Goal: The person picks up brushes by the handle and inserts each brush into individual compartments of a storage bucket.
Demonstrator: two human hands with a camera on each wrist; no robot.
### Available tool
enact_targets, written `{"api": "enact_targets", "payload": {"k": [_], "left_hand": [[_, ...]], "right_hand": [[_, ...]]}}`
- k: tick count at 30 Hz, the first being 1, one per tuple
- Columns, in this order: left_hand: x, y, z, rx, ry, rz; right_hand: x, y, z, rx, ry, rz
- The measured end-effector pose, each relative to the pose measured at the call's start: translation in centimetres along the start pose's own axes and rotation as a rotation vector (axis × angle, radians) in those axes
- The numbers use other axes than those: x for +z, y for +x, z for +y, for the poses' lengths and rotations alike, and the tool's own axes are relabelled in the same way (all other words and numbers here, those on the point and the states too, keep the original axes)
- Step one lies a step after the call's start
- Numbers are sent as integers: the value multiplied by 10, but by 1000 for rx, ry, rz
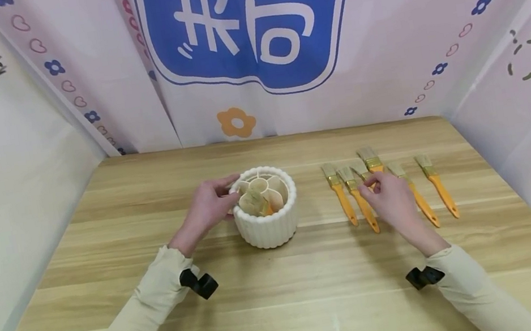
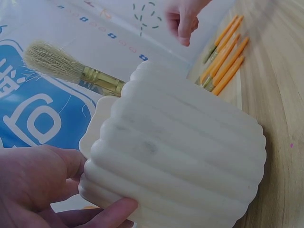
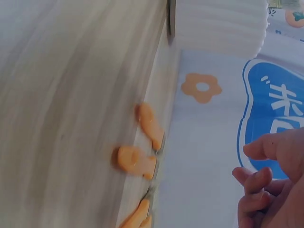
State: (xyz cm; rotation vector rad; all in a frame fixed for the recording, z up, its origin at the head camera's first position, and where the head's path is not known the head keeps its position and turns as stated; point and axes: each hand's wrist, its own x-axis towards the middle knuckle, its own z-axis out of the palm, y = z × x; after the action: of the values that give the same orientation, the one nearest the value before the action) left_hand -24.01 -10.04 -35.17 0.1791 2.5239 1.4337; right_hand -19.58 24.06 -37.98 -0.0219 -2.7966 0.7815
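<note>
A white ribbed pot (image 1: 269, 232) with a divided insert stands mid-table. My left hand (image 1: 206, 206) grips its left side, the thumb at the rim and fingers against the outer wall. One paintbrush (image 2: 54, 62) leans in the pot, bristles up; its handle is mostly hidden inside. To the right lie several paintbrushes with orange handles (image 1: 343, 202), bristles pointing away. Over the middle ones hovers my right hand (image 1: 394, 200), its fingers loosely bent. In the right wrist view its thumb and index finger (image 3: 261, 147) are apart, with nothing between them.
The wooden table (image 1: 275, 301) meets a printed cloth backdrop (image 1: 135, 122) at its far edge. White cloth walls rise on the left and right. A small black wrist camera (image 1: 201, 284) sits on each sleeve.
</note>
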Motion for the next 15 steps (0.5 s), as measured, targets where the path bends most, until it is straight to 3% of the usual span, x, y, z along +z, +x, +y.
{"api": "enact_targets", "payload": {"k": [15], "left_hand": [[0,-1,-2,9,-28,5]], "right_hand": [[-24,-3,49,88,-78,27]]}}
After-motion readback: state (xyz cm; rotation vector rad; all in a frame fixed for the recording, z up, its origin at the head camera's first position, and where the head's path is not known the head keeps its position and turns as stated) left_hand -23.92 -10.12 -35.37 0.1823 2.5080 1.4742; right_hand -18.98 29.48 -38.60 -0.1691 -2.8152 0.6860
